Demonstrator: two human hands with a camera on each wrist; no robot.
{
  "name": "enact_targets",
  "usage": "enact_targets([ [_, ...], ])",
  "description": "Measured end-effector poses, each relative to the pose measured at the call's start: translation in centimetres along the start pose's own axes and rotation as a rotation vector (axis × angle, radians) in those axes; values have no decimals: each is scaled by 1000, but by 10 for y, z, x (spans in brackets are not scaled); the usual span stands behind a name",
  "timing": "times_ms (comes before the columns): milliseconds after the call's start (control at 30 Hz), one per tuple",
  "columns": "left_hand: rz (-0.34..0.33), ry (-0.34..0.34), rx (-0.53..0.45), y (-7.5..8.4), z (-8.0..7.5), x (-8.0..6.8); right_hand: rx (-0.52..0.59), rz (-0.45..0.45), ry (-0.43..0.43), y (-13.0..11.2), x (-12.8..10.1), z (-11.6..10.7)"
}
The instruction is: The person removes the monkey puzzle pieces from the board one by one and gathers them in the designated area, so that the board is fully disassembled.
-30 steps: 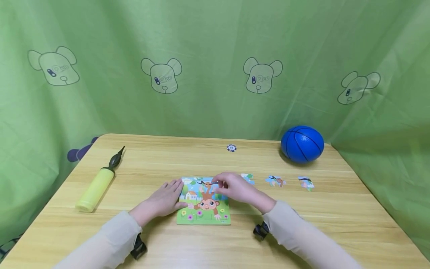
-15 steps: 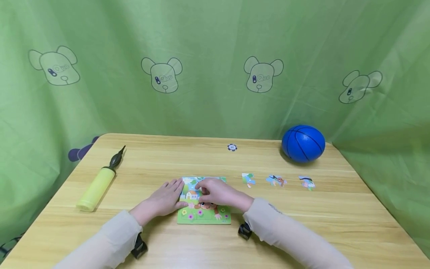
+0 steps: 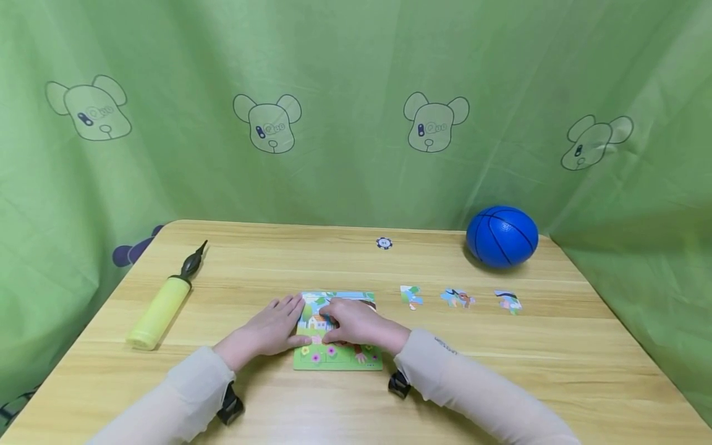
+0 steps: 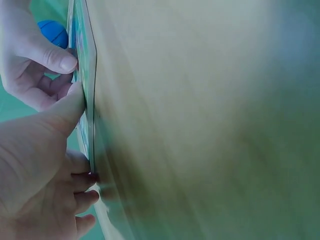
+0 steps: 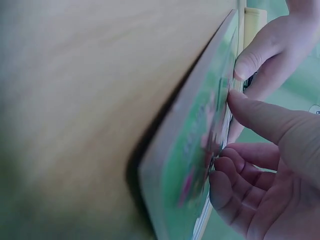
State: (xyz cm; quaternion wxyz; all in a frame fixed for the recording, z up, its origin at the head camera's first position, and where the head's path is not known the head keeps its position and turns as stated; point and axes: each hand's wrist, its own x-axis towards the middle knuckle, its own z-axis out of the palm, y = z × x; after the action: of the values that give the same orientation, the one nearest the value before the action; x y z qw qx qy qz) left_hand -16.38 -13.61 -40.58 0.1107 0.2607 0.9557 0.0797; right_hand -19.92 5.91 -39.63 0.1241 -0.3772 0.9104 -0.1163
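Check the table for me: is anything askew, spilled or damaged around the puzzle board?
Nothing stands out. The puzzle board lies flat and square under both hands, left hand at its edge, right hand on top. Three loose pieces sit in a tidy row to its right.

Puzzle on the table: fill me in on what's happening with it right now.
A person works on a puzzle lying flat on the table. The left hand rests against its left edge, fingers straight, steadying it. The right hand presses down on the picture, fingers on the pieces. Three loose pieces lie in a row to the right, untouched. A blue ball sits behind them, a yellow pump far left.
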Motion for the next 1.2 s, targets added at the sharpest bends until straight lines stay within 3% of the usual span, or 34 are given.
enact_targets([
  [333,8,-21,-12,-1,-2,-1,-2,2,18,0,-1,3],
  [733,-8,-30,-6,0,-2,0,93,30,50,3,1,1],
  [900,-19,-32,-4,1,-2,0,197,8,92,6,-1,0],
  [1200,-25,-30,-9,1,-2,1,534,-8,110,12,-3,1],
])
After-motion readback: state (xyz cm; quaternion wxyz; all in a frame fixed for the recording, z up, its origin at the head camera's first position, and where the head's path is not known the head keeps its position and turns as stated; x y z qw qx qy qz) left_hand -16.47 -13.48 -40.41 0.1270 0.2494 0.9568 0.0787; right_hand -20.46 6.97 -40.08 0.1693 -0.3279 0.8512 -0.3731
